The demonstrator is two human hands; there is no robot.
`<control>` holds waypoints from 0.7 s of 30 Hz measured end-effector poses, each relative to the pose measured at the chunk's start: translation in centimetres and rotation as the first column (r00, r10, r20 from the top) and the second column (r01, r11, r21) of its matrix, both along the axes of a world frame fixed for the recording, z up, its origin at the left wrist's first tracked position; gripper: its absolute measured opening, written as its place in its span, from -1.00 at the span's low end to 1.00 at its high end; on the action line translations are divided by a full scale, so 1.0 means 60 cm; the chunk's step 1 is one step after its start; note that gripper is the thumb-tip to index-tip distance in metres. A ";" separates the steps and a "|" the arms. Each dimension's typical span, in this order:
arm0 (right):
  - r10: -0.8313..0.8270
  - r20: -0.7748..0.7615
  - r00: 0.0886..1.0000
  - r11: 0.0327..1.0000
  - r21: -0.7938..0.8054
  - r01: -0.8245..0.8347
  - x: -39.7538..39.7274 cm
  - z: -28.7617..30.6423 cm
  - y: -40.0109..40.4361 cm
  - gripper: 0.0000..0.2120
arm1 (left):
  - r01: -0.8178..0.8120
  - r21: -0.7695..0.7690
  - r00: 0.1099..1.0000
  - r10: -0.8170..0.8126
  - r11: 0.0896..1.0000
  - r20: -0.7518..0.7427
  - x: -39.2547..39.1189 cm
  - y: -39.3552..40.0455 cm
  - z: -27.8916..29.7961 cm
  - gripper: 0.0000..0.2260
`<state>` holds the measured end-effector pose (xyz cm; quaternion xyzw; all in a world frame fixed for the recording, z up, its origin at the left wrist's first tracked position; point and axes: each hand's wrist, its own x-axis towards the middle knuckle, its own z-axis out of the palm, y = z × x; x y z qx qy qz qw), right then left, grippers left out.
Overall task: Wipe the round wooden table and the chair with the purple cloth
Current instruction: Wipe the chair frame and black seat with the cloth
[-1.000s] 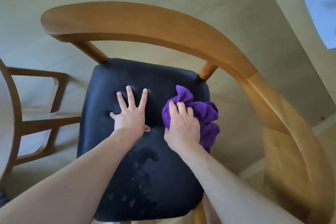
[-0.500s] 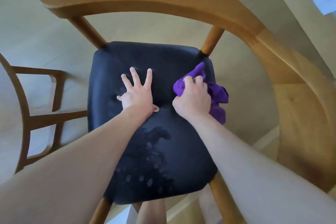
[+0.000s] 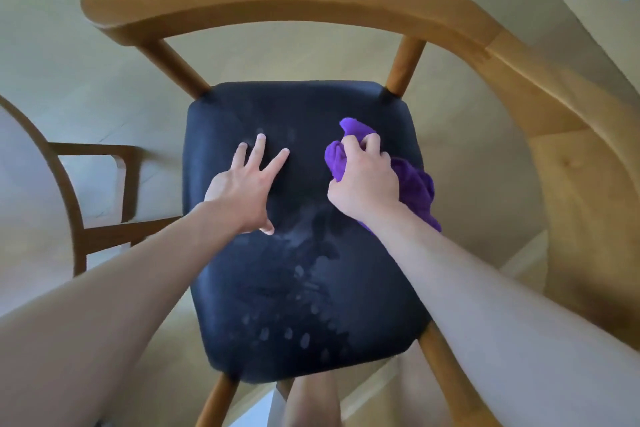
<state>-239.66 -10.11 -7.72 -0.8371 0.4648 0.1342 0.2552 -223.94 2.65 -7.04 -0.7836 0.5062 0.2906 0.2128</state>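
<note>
A wooden chair (image 3: 277, 0) with a curved back rail stands below me; its black padded seat (image 3: 304, 305) shows damp streaks and fingerprint marks. My left hand (image 3: 247, 189) rests on the seat's middle left, fingers spread, holding nothing. My right hand (image 3: 363, 180) is closed on the bunched purple cloth (image 3: 415, 187) and presses it onto the seat's right side, near the back. Part of the cloth hangs past the seat's right edge. The round wooden table (image 3: 20, 191) shows only as a pale curved edge at the far left.
A second wooden chair (image 3: 104, 184) stands at the left, beside the table. Pale flooring (image 3: 69, 45) surrounds the chair. The chair's wide armrest (image 3: 581, 211) curves down the right side. A leg (image 3: 311, 402) shows below the seat's front edge.
My right hand has moved the cloth a little towards the back of the seat. My left hand has stayed on the seat. The view has shifted, so the chair sits more central.
</note>
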 end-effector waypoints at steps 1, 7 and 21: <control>0.078 -0.013 0.997 0.997 0.008 -0.078 -0.006 -0.001 0.028 -0.41 | 0.012 -0.003 1.000 -0.012 1.000 0.007 0.000 0.010 0.001 0.35; 0.550 -0.023 0.835 0.796 0.317 -0.515 -0.056 0.015 0.104 -0.62 | -0.066 -0.009 0.997 0.066 0.998 0.037 -0.020 0.068 -0.013 0.37; 0.571 0.063 0.818 0.776 0.283 -0.564 -0.065 -0.001 0.179 -0.67 | -0.125 -0.051 0.992 0.124 0.991 -0.021 -0.011 0.072 -0.021 0.37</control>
